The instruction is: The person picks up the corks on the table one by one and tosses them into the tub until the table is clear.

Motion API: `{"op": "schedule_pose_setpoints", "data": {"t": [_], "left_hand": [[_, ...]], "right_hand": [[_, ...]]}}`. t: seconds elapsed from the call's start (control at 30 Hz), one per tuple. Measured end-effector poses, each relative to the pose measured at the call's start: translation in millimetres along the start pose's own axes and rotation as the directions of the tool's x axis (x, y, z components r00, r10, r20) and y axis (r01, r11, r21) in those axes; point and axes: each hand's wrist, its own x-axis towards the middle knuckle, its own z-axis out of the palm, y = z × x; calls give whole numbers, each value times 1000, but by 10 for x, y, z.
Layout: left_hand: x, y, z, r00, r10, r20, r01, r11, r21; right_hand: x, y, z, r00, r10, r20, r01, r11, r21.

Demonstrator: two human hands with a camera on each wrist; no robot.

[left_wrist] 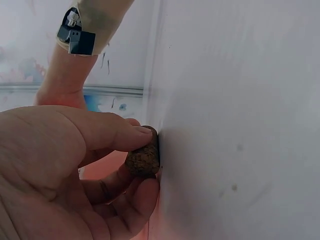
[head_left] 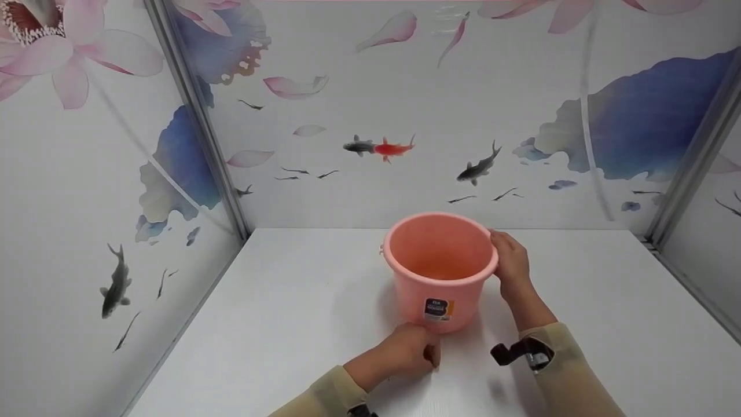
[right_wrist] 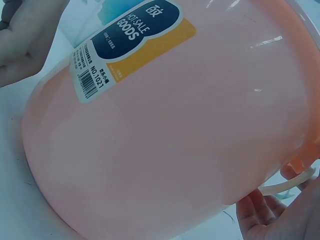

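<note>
A pink plastic bucket (head_left: 440,298) with a dark label stands on the white table, its mouth facing up. My right hand (head_left: 512,260) holds it at the right side, just under the rim. In the right wrist view, the fingers of that hand (right_wrist: 280,215) lie against the bucket wall (right_wrist: 150,150) beside the pale handle (right_wrist: 287,186). Low in front of the bucket is my left hand (head_left: 408,350). Seen from the left wrist, that hand (left_wrist: 65,160) pinches a brown, rough-grained cork (left_wrist: 143,157) at the table surface; the head view does not show the cork.
The white table (head_left: 289,301) is bordered by printed panels at the back (head_left: 324,197) and left (head_left: 63,231), with another on the right. Metal posts (head_left: 197,116) stand at the corners. A small black camera (head_left: 524,352) sits on the right wrist.
</note>
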Motion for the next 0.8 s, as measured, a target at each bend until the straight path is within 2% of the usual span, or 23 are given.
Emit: {"op": "schedule_pose_setpoints", "data": {"t": [0.3, 0.47, 0.8], "left_hand": [[-49, 29, -12, 999, 9, 35, -12, 997, 73], [-50, 27, -1, 998, -27, 64, 23, 998, 54], [-33, 10, 2, 989, -38, 143, 34, 999, 34]], "right_hand": [[17, 13, -6, 1000, -14, 1, 14, 1000, 27], [22, 30, -12, 1000, -19, 8, 19, 1000, 16], [17, 24, -23, 999, -30, 13, 30, 1000, -3]]}}
